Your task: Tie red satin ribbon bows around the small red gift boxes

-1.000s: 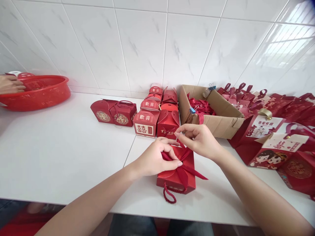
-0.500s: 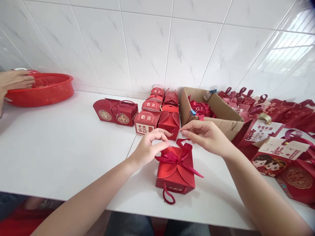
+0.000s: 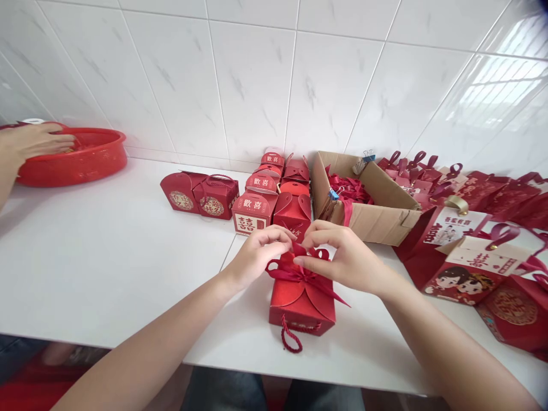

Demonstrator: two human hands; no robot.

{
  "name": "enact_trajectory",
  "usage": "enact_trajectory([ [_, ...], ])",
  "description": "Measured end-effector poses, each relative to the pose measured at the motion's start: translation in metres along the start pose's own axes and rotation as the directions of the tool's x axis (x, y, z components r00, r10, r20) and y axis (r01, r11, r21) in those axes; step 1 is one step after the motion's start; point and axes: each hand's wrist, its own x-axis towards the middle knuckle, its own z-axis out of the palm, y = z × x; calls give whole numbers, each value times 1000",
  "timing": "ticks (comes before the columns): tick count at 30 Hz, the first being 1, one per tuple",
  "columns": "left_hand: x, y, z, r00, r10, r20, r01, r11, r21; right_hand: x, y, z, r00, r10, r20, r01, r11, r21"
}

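A small red gift box (image 3: 302,308) stands on the white table in front of me, a twisted cord handle (image 3: 291,337) hanging from its near side. Across its top lies a dark red ribbon (image 3: 314,279), tied at the middle with loops and a loose tail to the right. My left hand (image 3: 263,251) is closed at the upper left of the box, fingertips pinching the ribbon. Facing it, my right hand (image 3: 342,257) also pinches ribbon between thumb and fingers just above the knot. The fingertips of both hands nearly meet and partly hide the ribbon there.
Several red boxes (image 3: 252,211) stand in rows behind, with more boxes (image 3: 199,194) to their left. A cardboard box (image 3: 385,225) holds ribbons. Red gift bags (image 3: 460,274) crowd the right. At far left, another person's hand (image 3: 38,141) reaches into a red basin (image 3: 77,168).
My right hand has moved left and down from beyond the box to the ribbon above the knot. My left hand has barely shifted. The other person's hand has moved slightly right.
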Motion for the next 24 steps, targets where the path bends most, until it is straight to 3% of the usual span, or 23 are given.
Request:
enact_trajectory([
  [6, -2, 3, 0, 999, 25, 26, -26, 998, 61, 5, 11, -4, 983, 144, 116, -154, 985, 78],
  [10, -3, 4, 1, 997, 75, 17, -77, 990, 116, 5, 13, -4, 982, 147, 120, -154, 987, 54],
  [16, -3, 5, 2, 996, 85, 9, -86, 987, 135, -3, 3, -17, 994, -40, 103, 38, 999, 19],
  [24, -6, 7, -1, 961, 180, 210, -244, 909, 338, -21, -13, -30, 889, -212, 406, 234, 972, -5],
])
